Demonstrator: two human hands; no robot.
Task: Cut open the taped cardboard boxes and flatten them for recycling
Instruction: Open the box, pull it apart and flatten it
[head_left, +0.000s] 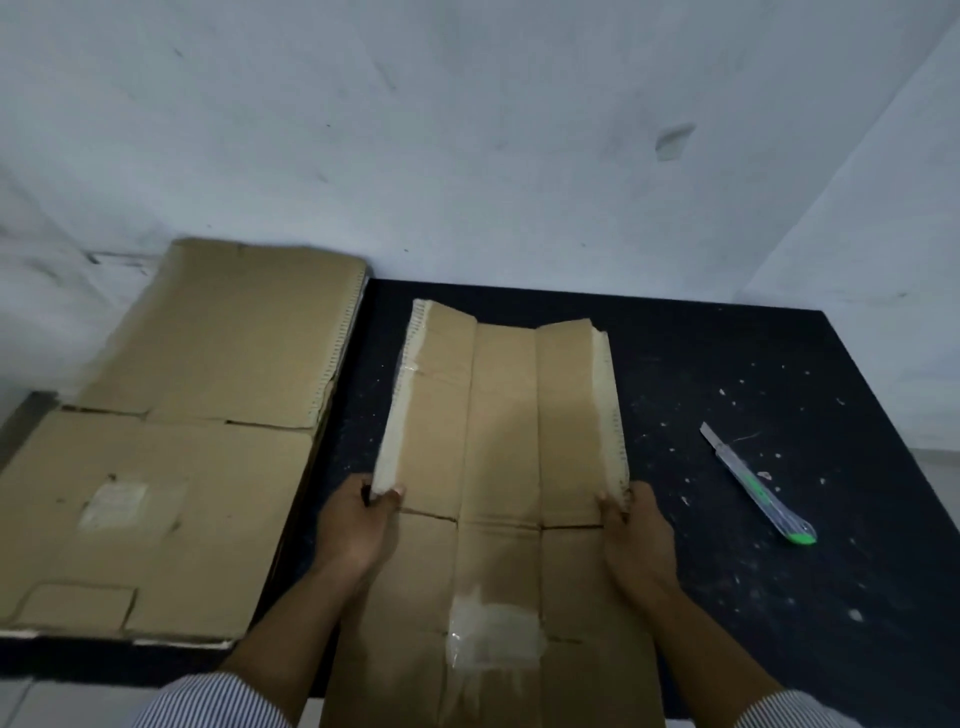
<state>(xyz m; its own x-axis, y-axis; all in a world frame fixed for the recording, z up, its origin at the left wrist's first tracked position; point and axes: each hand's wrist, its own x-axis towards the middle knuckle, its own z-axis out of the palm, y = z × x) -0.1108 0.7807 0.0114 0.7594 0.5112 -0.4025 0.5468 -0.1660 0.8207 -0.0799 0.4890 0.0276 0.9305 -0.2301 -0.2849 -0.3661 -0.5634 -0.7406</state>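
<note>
Gripping both long side edges of the opened cardboard box (504, 415), the left hand (358, 519) and right hand (631, 530) each pinch a pale, torn flap edge. Between the grips the brown sheet lies on the black table (727, 364), creased into three lengthwise panels. Nearer than the hands is what looks like a clear tape patch (493, 639). A green-tipped utility knife (758, 486) lies well right of the right-hand grip, and flattened cardboard (197, 415) lies left of the left-hand grip.

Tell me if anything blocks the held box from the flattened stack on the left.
Nothing visible does. Only black tabletop separates the cut-open box from the flattened stack; the utility knife lies on its right.
</note>
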